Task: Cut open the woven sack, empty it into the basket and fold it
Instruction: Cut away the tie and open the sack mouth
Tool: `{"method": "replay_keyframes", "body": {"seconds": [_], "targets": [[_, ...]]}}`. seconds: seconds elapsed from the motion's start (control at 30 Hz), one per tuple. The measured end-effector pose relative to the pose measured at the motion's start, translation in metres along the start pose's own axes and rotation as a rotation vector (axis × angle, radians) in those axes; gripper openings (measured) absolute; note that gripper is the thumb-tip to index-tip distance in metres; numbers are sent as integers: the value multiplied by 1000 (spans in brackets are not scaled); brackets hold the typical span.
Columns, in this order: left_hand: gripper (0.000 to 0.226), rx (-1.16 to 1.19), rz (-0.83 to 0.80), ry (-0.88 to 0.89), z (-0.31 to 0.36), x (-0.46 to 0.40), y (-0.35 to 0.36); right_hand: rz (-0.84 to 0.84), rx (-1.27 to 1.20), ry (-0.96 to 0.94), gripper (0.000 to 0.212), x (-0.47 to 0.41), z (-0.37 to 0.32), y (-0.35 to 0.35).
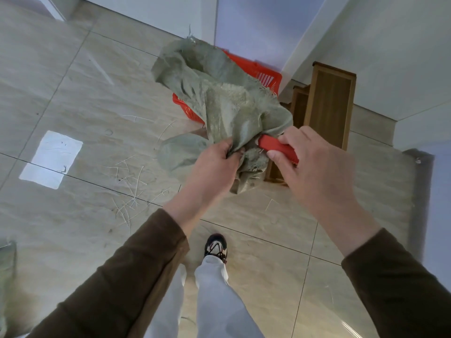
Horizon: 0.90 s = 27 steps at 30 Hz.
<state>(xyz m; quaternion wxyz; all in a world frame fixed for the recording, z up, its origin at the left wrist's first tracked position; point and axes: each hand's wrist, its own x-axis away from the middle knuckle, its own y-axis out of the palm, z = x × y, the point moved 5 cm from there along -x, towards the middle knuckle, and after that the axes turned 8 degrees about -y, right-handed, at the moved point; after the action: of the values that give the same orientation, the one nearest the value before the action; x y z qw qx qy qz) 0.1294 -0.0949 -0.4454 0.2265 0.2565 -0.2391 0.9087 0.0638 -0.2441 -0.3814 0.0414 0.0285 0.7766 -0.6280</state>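
A grey-green woven sack (pixel 219 93) hangs crumpled in the air above the floor, its frayed edge showing. My left hand (pixel 214 159) grips a bunched fold of the sack near its lower end. My right hand (pixel 314 162) holds a red-handled cutter (pixel 278 146), whose front end is hidden in the sack's folds. Behind the sack an orange-red plastic basket (pixel 266 76) stands on the floor, mostly covered by the sack; its contents are hidden.
Loose pale fibres (pixel 129 189) lie scattered on the tiled floor at the left. A wooden stool or small cabinet (pixel 329 106) stands to the right of the basket against the white wall. Another grey-green sack (pixel 7 276) lies at the left edge. My foot (pixel 216 247) is below.
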Motion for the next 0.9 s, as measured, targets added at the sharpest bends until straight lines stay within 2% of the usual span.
{"method": "replay_keyframes", "body": {"seconds": [0.07, 0.17, 0.2, 0.23, 0.3, 0.33, 0.4, 0.43, 0.47, 0.53, 0.6, 0.63, 0.7, 0.77, 0.9], "targets": [[23, -50, 21, -3, 1, -7, -9, 37, 11, 99, 29, -4, 15, -8], [20, -113, 135, -111, -34, -8, -44, 280, -84, 543, 37, -7, 92, -55], [22, -57, 143, -151, -47, -4, -52, 330, -188, 600, 40, -6, 106, -67], [23, 39, 105, -165, -54, 0, -53, 323, -286, 578, 40, -8, 106, -68], [26, 251, -31, -141, -51, 8, -42, 138, -514, 480, 44, -14, 74, -41], [26, 301, -76, -120, -46, 8, -34, 40, -673, 500, 55, -14, 51, -21], [26, 303, -110, -76, -34, 6, -24, -122, -1009, 677, 80, -7, 20, 14], [27, 284, -112, -65, -29, 6, -21, -186, -1138, 753, 84, -3, 11, 30], [27, 276, -112, -60, -25, 8, -20, -227, -1223, 797, 81, -2, 3, 42], [25, 308, -141, -52, -22, 9, -16, -230, -1280, 822, 53, -9, -9, 54], [18, 427, -228, -103, -19, 12, -12, -150, -1204, 785, 19, -18, -18, 60], [19, 488, -240, -145, -18, 11, -12, -125, -1160, 766, 11, -19, -21, 62], [22, 573, -153, -228, -22, 6, -17, -82, -1164, 779, 8, -18, -23, 65], [15, 638, -18, -286, -30, 2, -24, 8, -1261, 865, 6, -13, -14, 62], [9, 905, 71, -300, -39, 5, -37, 164, -1371, 1044, 2, 2, 7, 55]]}}
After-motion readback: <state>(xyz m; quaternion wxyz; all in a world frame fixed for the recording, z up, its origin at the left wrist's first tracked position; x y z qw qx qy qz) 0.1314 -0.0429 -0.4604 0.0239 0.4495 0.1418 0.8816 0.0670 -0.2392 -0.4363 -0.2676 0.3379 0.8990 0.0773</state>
